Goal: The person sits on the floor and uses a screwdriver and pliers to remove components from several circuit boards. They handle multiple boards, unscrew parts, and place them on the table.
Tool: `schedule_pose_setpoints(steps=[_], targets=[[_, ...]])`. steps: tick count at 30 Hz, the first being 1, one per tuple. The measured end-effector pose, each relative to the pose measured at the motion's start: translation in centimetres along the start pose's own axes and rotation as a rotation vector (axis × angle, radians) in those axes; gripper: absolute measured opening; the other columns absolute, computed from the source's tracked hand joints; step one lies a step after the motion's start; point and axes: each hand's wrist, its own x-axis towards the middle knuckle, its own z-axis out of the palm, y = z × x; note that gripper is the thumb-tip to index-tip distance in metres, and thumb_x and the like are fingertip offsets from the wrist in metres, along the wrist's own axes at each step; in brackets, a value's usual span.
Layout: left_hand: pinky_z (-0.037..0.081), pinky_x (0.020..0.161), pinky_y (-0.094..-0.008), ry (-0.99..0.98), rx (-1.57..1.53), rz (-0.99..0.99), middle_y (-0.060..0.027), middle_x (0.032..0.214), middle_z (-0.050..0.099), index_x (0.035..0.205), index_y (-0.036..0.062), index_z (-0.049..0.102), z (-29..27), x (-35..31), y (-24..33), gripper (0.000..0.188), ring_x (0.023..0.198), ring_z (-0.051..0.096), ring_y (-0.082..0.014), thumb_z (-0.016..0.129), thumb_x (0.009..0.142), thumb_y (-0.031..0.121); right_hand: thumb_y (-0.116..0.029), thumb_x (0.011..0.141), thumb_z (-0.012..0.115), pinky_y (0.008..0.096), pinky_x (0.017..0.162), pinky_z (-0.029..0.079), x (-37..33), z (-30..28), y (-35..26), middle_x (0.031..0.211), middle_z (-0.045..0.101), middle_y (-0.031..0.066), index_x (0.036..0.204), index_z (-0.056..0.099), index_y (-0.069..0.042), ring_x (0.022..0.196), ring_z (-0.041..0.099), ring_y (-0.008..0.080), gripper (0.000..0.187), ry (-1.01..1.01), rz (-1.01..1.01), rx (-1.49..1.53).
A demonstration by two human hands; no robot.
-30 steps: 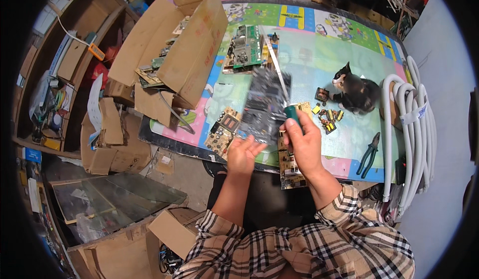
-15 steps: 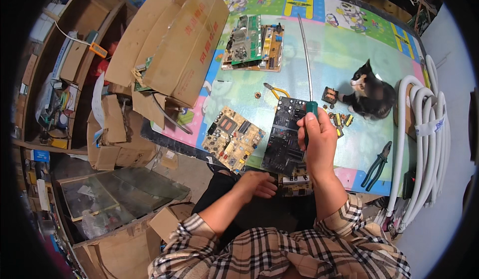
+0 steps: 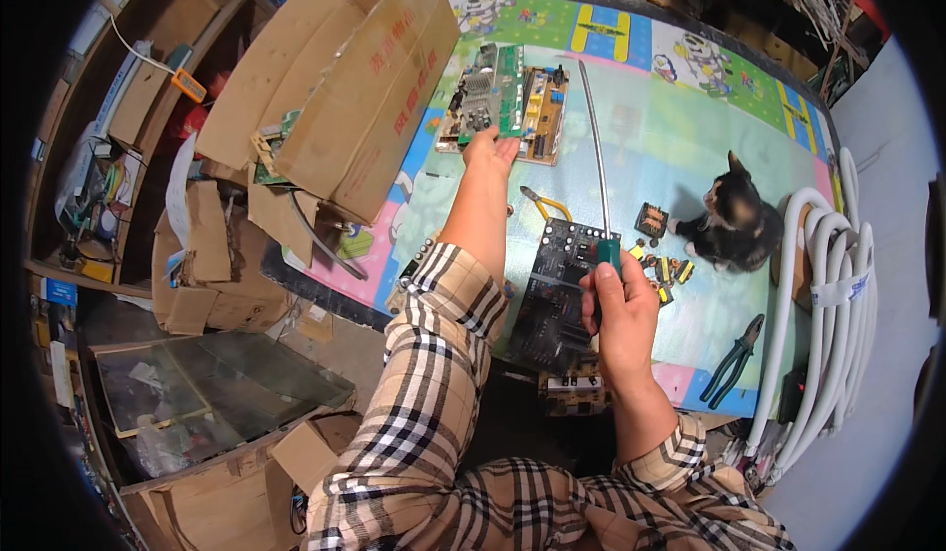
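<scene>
Handling that green circuit board (image 3: 511, 88), far left on the table (image 3: 670, 122), by its edges seems smartest. Left hand (image 3: 492, 147) is at its near edge; can't tell if it's gripping. Right hand (image 3: 625, 316) is wrapped round a long screwdriver (image 3: 610, 249), so mind the shaft. Yellow-handled cutters (image 3: 556, 209) and black circuit board (image 3: 550, 305) lie nearer, kitten (image 3: 744, 224) off right.
</scene>
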Motion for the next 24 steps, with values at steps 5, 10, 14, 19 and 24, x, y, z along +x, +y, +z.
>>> schedule_pose_setpoints(steps=[5,10,14,19,24], targets=[[0.057,0.082,-0.0469,-0.096,-0.222,-0.021,-0.0197,0.108,0.053,0.113,-0.0044,0.048,0.9,1.3,0.9,0.025,0.092,0.062,-0.0346,0.056,0.091,0.006,-0.018,0.099,0.052,0.0188,0.044,0.034,0.1,-0.3,0.4,0.068,0.054,-0.0013,0.109,0.056,-0.001,0.05,0.042,0.003,0.02,-0.026,0.011,0.007],[0.058,0.065,-0.0343,-0.178,-0.187,-0.027,-0.0157,0.097,0.059,0.101,-0.0032,0.052,-0.1,1.6,2.5,0.014,0.077,0.063,-0.0286,0.058,0.089,0.003,-0.019,0.099,0.053,0.0189,0.045,0.035,-0.1,0.1,0.7,0.071,0.055,-0.0007,0.111,0.056,-0.001,0.052,0.044,0.0032,0.022,-0.05,0.019,-0.01],[0.055,0.069,-0.0376,-0.229,-0.122,0.008,-0.0165,0.103,0.056,0.108,-0.0005,0.048,-3.1,2.1,1.8,0.021,0.087,0.059,-0.0293,0.058,0.09,0.004,-0.018,0.098,0.053,0.0188,0.046,0.036,-0.2,0.4,0.4,0.074,0.057,-0.0003,0.112,0.056,-0.001,0.054,0.046,0.0035,0.022,-0.052,0.037,-0.021],[0.056,0.075,-0.0367,-0.427,-0.118,0.104,-0.0127,0.1,0.06,0.109,0.0059,0.051,-6.4,-2.1,0.2,0.019,0.087,0.061,-0.0245,0.058,0.091,0.002,-0.017,0.097,0.054,0.0189,0.047,0.037,0.0,0.0,0.4,0.074,0.057,-0.0003,0.112,0.056,0.0,0.055,0.048,0.0039,0.023,-0.023,0.021,-0.037],[0.056,0.079,-0.0378,-0.742,-0.115,0.161,-0.0094,0.101,0.066,0.105,0.0098,0.056,-9.5,-6.0,0.6,0.014,0.091,0.064,-0.0216,0.055,0.093,0.002,-0.017,0.096,0.055,0.0195,0.049,0.039,0.1,0.0,0.7,0.075,0.058,0.0009,0.112,0.057,0.002,0.057,0.049,0.0044,0.024,-0.013,-0.015,-0.058]])
